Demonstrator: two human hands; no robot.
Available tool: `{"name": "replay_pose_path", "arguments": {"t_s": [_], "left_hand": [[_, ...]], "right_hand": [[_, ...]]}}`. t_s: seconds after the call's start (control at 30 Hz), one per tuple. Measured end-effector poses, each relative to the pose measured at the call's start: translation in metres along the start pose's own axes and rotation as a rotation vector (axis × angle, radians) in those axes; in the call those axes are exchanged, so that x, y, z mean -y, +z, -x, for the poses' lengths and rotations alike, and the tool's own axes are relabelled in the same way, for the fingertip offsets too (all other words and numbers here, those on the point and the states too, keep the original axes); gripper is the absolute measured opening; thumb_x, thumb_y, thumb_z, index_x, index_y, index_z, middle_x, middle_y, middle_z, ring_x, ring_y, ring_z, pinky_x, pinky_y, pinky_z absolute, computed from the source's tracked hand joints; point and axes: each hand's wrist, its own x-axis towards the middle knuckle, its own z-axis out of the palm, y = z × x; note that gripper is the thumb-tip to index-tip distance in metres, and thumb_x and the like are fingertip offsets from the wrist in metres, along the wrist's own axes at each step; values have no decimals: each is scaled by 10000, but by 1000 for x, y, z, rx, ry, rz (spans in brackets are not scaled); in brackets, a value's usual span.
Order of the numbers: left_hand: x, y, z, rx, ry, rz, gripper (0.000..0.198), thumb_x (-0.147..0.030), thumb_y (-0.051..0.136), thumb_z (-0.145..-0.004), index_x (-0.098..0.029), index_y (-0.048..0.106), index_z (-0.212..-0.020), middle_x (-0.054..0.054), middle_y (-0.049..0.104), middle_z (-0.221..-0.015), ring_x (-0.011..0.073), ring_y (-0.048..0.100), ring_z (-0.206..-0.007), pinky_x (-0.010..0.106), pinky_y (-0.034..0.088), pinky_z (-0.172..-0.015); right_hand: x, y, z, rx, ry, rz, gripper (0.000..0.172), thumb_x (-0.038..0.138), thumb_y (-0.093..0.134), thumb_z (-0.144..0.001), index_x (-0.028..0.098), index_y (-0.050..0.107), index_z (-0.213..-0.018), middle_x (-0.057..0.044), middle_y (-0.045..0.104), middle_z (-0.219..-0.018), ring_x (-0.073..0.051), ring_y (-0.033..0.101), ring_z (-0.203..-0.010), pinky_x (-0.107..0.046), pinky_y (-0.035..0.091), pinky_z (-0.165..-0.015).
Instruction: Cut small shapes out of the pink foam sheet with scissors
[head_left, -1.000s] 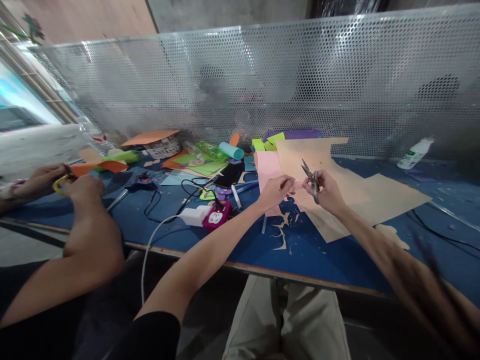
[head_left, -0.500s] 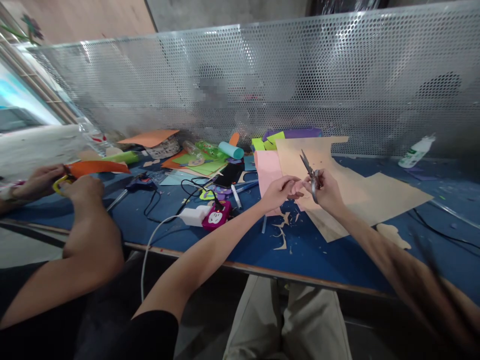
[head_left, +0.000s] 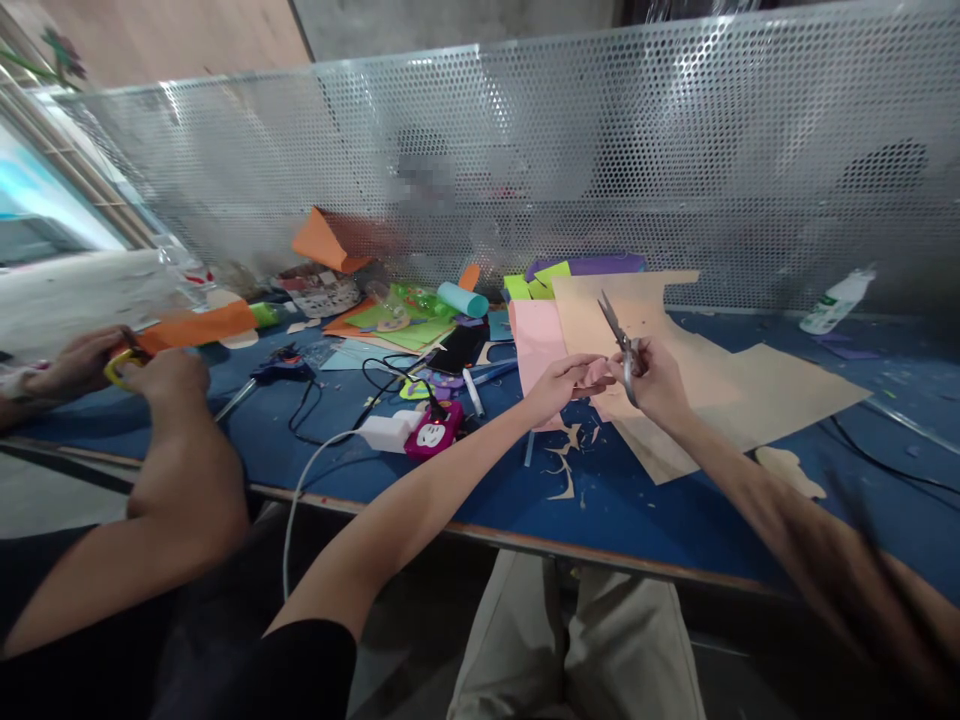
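A small pink paper piece (head_left: 596, 374) is pinched in the fingers of my left hand (head_left: 559, 388). My right hand (head_left: 654, 383) is closed around a pair of scissors (head_left: 615, 320), whose blades point up and away from me, clear of the pink piece. The right fingertips are close to the piece; whether they touch it I cannot tell. Beneath and behind both hands lie a pink sheet (head_left: 537, 340) and a large tan sheet (head_left: 705, 365). Thin tan offcuts (head_left: 562, 475) are scattered on the blue table below my left hand.
At left, a co-worker's hands (head_left: 169, 380) hold yellow-handled scissors and orange paper (head_left: 199, 327). A magenta power socket (head_left: 435, 432) with a white plug, a phone (head_left: 459, 348) and a glue gun (head_left: 281, 368) lie between us. A glue bottle (head_left: 836, 302) stands tilted at right, before the perforated metal screen (head_left: 525, 150).
My hands have barely moved; the pink piece shows a little more between my fingers. Left of me, an orange sheet has lifted off the basket and folded, and the co-worker's orange paper has shifted.
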Motion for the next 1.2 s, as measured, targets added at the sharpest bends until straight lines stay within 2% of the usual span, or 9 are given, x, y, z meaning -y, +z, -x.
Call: {"name": "replay_pose_path", "arguments": {"t_s": [0.2, 0.47, 0.63, 0.77, 0.9, 1.0, 1.07, 1.13, 1.2], "left_hand": [[-2, 2, 3, 17, 14, -32, 297, -306, 805, -946, -132, 809, -1186, 120, 813, -1144, 261, 796, -1097, 567, 502, -1231], [4, 3, 3, 65, 58, -24, 396, -363, 868, -910, -169, 812, -1251, 156, 741, -1421, 353, 659, -1417, 597, 410, -1310], [3, 5, 4, 61, 22, -58, 376, -332, 806, -965, -186, 780, -1311, 142, 737, -1436, 312, 678, -1400, 568, 425, -1306], [0, 12, 5, 41, -34, -1, 359, -417, 790, -974, -194, 769, -1255, 147, 749, -1398, 298, 723, -1320, 553, 478, -1256], [-2, 16, 5, 106, -215, 95, 552, -695, 584, -1018, -188, 748, -1163, 166, 786, -1251, 317, 779, -1166, 515, 610, -1068], [0, 13, 3, 87, -257, 69, 668, -778, 429, -1031, -178, 719, -1078, 140, 796, -1081, 253, 795, -926, 397, 655, -841], [3, 10, 2, 67, -238, 10, 672, -779, 411, -1034, -170, 693, -1008, 99, 769, -944, 170, 719, -704, 280, 589, -645], [5, 8, 2, 87, -221, -43, 661, -776, 418, -1033, -167, 662, -951, 40, 677, -771, 95, 524, -499, 198, 416, -480], [5, 7, 4, 129, -206, -82, 654, -776, 403, -1037, -175, 630, -918, -19, 534, -647, 62, 306, -413, 178, 244, -420]], "right_hand": [[3, 1, 1, -1, -3, -12, 230, 374, 731, -781, 260, 544, -848, 42, 580, -666, -128, 434, -540, -271, 367, -552], [3, 0, -2, -4, 17, -120, 271, 382, 752, -770, 258, 525, -852, 15, 668, -732, -134, 498, -561, -284, 433, -578], [7, 0, -3, -3, 54, -175, 348, 454, 781, -736, 260, 514, -846, 22, 654, -705, -144, 525, -567, -302, 456, -598], [12, 0, -2, -9, 77, -160, 346, 463, 776, -733, 255, 519, -838, 15, 656, -701, -151, 536, -573, -305, 451, -596], [13, 1, 1, -6, 87, -165, 287, 404, 748, -760, 252, 522, -847, 3, 684, -755, -154, 573, -600, -311, 473, -626], [12, 2, 2, 7, 73, -137, 269, 360, 738, -757, 254, 511, -853, 2, 691, -775, -153, 583, -616, -309, 471, -643], [11, 3, 3, 31, 53, -105, 271, 358, 736, -750, 255, 503, -845, 4, 688, -762, -145, 556, -600, -298, 447, -621], [10, 5, 4, 52, 43, -91, 285, 379, 737, -746, 256, 497, -837, 6, 683, -744, -137, 519, -579, -290, 421, -598], [11, 6, 5, 59, 42, -100, 307, 407, 742, -742, 260, 491, -838, 10, 673, -726, -136, 493, -567, -289, 408, -586]]}}
